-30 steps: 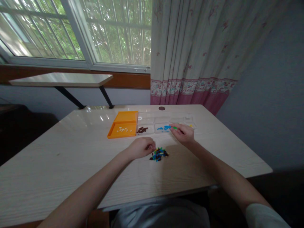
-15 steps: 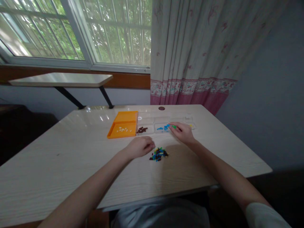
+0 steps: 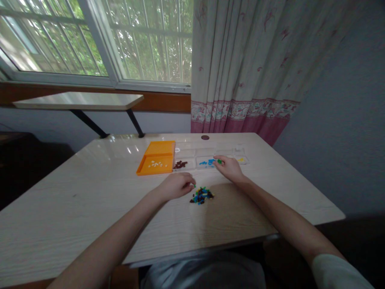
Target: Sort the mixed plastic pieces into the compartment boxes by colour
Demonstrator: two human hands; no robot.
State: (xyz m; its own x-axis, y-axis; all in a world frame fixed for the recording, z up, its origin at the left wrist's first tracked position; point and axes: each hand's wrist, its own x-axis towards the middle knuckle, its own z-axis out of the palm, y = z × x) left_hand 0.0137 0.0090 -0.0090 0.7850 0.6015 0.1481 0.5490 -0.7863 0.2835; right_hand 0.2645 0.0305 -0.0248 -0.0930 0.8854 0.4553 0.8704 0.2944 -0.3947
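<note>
A small heap of mixed blue, green, black and yellow pieces (image 3: 201,195) lies on the pale wooden table (image 3: 90,200). My left hand (image 3: 177,185) rests just left of the heap, fingers curled in a pinch around a tiny green piece. My right hand (image 3: 229,167) reaches over a clear compartment tray (image 3: 207,154), fingers closed on a small green piece (image 3: 219,161) beside the blue pieces (image 3: 207,162). Brown pieces (image 3: 179,164) fill the tray's left cell, yellow pieces (image 3: 241,160) a right cell.
An orange lid (image 3: 157,157) with several white pieces (image 3: 157,163) lies left of the tray. A round hole (image 3: 205,137) sits at the table's far edge. Beyond are a window, a narrow shelf (image 3: 78,100) and a patterned curtain (image 3: 240,64).
My right hand has shifted slightly left and farther over the tray with the green piece. My left hand has edged toward the heap, with a green speck now at its fingertips.
</note>
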